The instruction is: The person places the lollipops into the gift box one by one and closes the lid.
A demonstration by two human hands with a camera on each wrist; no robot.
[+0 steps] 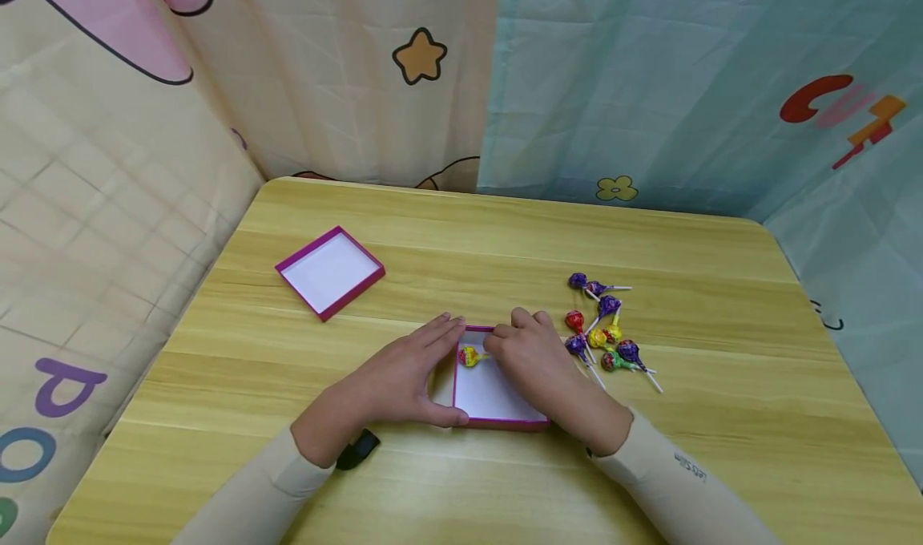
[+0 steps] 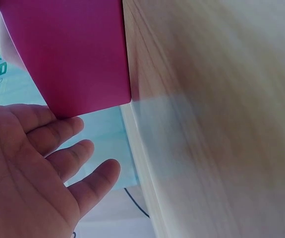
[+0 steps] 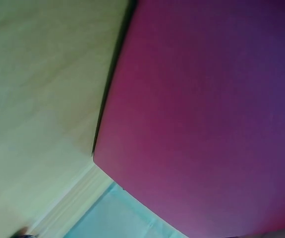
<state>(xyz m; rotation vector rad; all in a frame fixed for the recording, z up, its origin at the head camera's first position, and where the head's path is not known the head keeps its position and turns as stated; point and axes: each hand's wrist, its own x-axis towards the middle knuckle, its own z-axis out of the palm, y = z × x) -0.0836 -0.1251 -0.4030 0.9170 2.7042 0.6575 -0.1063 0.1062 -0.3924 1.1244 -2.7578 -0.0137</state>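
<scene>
A shallow magenta box [image 1: 505, 423] with a white inside stands before me on the table. My left hand [image 1: 414, 373] spans its left side, thumb at the near corner and fingers at the far corner, holding it. In the left wrist view, fingertips touch the box's outer wall [image 2: 78, 59]. My right hand [image 1: 537, 361] reaches over the box's right side with curled fingers. A yellow-and-red lollipop [image 1: 469, 357] lies inside the box; its stick runs to the right fingertips, which seem to pinch it. The right hand hides that contact. The box wall [image 3: 192, 119] fills much of the right wrist view.
A matching magenta lid [image 1: 332, 272] lies inside-up at the back left. Right of the box is a loose group of several wrapped lollipops, among them purple [image 1: 609, 307], red [image 1: 574, 320] and green [image 1: 610, 361] ones. Curtains [image 1: 620, 88] border the wooden table [image 1: 461, 497].
</scene>
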